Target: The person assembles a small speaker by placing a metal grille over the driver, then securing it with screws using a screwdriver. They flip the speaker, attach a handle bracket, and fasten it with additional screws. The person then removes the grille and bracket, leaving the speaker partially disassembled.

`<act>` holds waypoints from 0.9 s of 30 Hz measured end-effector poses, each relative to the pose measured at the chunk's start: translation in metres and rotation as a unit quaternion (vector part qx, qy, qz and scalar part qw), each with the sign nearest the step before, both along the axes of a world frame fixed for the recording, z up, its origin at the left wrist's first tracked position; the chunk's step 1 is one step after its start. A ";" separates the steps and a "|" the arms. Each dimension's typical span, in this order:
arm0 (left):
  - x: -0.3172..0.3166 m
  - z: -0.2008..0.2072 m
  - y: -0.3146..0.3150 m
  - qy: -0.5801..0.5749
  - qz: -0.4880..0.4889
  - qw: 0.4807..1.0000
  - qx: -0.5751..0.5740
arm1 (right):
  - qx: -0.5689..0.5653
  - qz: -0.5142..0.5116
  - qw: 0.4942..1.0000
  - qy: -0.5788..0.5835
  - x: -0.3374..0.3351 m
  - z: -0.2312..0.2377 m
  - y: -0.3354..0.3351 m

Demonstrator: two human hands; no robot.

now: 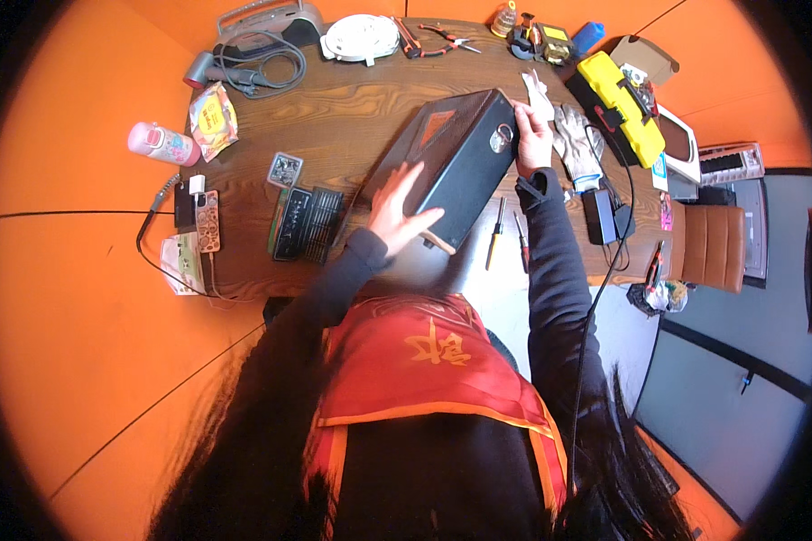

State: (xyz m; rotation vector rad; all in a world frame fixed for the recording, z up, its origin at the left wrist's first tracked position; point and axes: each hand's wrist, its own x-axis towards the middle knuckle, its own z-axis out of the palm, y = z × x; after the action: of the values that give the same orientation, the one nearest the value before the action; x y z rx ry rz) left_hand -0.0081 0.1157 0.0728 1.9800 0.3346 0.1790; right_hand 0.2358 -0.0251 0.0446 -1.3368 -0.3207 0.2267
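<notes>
A black box (468, 180), speaker-like, stands tilted across the middle of the table, with a dark mesh-like side, an orange label and a shiny round fitting near its far end. My left hand (397, 212) lies against its near left part, fingers spread. At its far right corner, my right hand (532, 135) grips the edge with closed fingers. Just beyond that hand is a crumpled white tissue (538, 97). To the right of the box lie a yellow-handled screwdriver (494, 236) and a second screwdriver (521, 242), the latter beside my right forearm.
Left of the box are a black bit set (307, 225) and a small case of screws (284, 169). Grey work gloves (577, 149), a black power adapter (597, 216) and a yellow-lidded toolbox (624, 108) line the right side. Pliers (447, 40) lie at the far edge.
</notes>
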 end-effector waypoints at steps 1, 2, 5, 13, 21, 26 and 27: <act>-0.003 0.000 -0.008 -0.004 0.003 1.000 0.009 | -0.007 -0.009 1.000 0.028 -0.003 0.005 0.002; -0.008 0.000 -0.017 -0.012 0.010 1.000 -0.012 | -0.009 0.003 0.998 0.061 -0.003 0.012 0.004; -0.027 0.005 -0.042 -0.015 0.038 0.971 -0.236 | -0.070 0.104 0.991 0.048 -0.011 0.031 0.014; -0.060 -0.015 -0.095 -0.045 0.025 0.986 -0.158 | -0.087 0.192 0.977 -0.014 -0.041 0.036 0.017; -0.040 0.004 -0.081 -0.072 0.113 0.969 -0.208 | -0.155 0.011 0.988 0.001 -0.085 -0.014 -0.099; 0.003 0.045 -0.088 -0.035 0.085 0.969 0.228 | -0.357 -0.150 0.912 -0.136 -0.103 -0.067 -0.151; 0.011 0.051 -0.094 -0.010 0.062 0.951 0.302 | -0.372 -0.158 0.904 -0.143 -0.104 -0.075 -0.156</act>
State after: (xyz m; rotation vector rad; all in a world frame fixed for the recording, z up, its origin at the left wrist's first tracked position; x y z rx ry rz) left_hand 0.0025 0.0220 0.1233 2.5600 0.4261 0.4207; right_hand 0.1316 -0.1813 -0.0300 -2.1662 -0.2633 -0.1463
